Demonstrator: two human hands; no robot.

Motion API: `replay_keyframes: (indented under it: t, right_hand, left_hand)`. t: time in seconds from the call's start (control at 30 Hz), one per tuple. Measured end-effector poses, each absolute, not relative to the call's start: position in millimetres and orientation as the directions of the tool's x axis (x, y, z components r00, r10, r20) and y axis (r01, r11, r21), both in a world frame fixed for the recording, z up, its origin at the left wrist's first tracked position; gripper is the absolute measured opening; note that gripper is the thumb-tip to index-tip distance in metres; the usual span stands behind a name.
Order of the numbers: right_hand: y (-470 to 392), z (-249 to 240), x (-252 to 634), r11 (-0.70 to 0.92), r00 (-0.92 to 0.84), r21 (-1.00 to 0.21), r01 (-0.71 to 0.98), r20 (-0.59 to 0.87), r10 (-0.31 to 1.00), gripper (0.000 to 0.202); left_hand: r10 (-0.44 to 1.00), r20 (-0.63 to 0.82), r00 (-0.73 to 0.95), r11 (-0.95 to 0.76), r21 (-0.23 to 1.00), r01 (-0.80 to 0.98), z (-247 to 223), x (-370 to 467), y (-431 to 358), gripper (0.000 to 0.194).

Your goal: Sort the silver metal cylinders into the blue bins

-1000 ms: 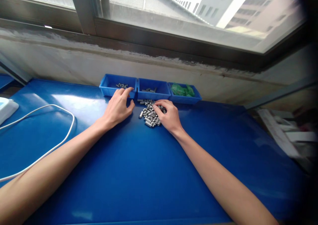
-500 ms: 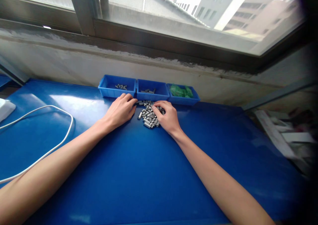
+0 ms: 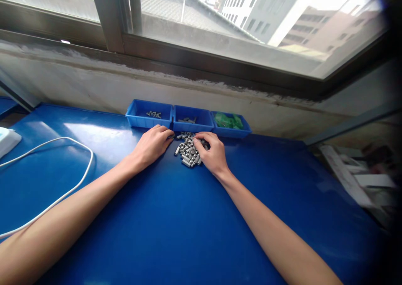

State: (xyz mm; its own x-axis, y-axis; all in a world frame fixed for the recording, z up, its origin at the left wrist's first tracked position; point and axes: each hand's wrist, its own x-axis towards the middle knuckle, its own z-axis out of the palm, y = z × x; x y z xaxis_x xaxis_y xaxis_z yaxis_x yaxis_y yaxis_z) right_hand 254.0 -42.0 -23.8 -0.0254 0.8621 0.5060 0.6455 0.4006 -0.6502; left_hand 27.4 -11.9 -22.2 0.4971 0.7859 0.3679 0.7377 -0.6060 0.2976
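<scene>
A heap of small silvery metal cylinders (image 3: 188,151) lies on the blue table between my hands. At its left edge is my left hand (image 3: 154,144), closed, with a small dark metal piece (image 3: 171,137) showing at the thumb and fingertips. My right hand (image 3: 213,151) reaches over the heap's right side, thumb and index finger curled nearly together. Whatever sits between those fingers is hidden. Behind the heap stand a left blue bin (image 3: 147,121) with a few metal pieces, a middle blue bin (image 3: 197,127) with some more, and a right blue bin (image 3: 230,132) with green plastic bags (image 3: 228,120).
A white cable (image 3: 89,163) loops across the blue table (image 3: 176,234) on the left and passes by my left forearm. A white device (image 3: 8,141) is at the left edge. Wall and window frame (image 3: 220,75) rise behind the bins. Stacked items (image 3: 373,180) lie off to the right.
The view has tilted slightly, so the scene sits a little lower. My left fingers have drawn in at the heap's edge, with a metal piece now at the tips. My right hand stays over the heap.
</scene>
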Motion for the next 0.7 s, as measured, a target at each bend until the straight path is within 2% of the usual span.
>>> replay_keyframes:
  t: [0.1, 0.17, 0.27, 0.33, 0.4, 0.5, 0.7]
  right_hand:
    - [-43.6, -22.6, 254.1, 0.412, -0.029, -0.642, 0.647, 0.519, 0.854, 0.011]
    - [-45.3, -21.4, 254.3, 0.424, -0.034, -0.629, 0.652, 0.535, 0.844, 0.011]
    - [-48.2, -18.9, 253.6, 0.464, -0.048, -0.581, 0.669, 0.589, 0.807, 0.011]
    - [-49.2, -17.8, 252.3, 0.506, -0.079, -0.529, 0.682, 0.634, 0.769, 0.015]
    - [-48.5, -18.3, 250.5, 0.551, -0.130, -0.474, 0.687, 0.666, 0.735, 0.019]
    - [-45.3, -22.0, 248.2, 0.621, -0.218, -0.397, 0.676, 0.698, 0.682, 0.028]
    - [-40.8, -28.5, 247.7, 0.707, -0.393, -0.294, 0.644, 0.665, 0.635, 0.042]
  left_hand:
    - [0.806, 0.407, 0.430, -0.577, 0.376, 0.725, -23.1, 28.0, -11.7, 0.027]
    - [0.829, 0.444, 0.341, -0.547, 0.511, 0.663, -22.4, 30.1, -11.4, 0.025]
    - [0.908, 0.369, 0.200, -0.419, 0.823, 0.383, -18.7, 35.4, -11.0, 0.024]
    - [0.953, 0.238, 0.186, -0.267, 0.952, 0.150, -16.3, 38.8, -10.7, 0.032]
    - [0.970, 0.139, 0.200, -0.145, 0.989, 0.012, -15.7, 41.2, -10.5, 0.040]
    - [0.973, 0.090, 0.212, -0.077, 0.995, -0.069, -18.8, 42.6, -10.2, 0.047]
    - [0.947, 0.204, 0.246, -0.208, 0.978, -0.013, -22.5, 42.2, -12.3, 0.047]
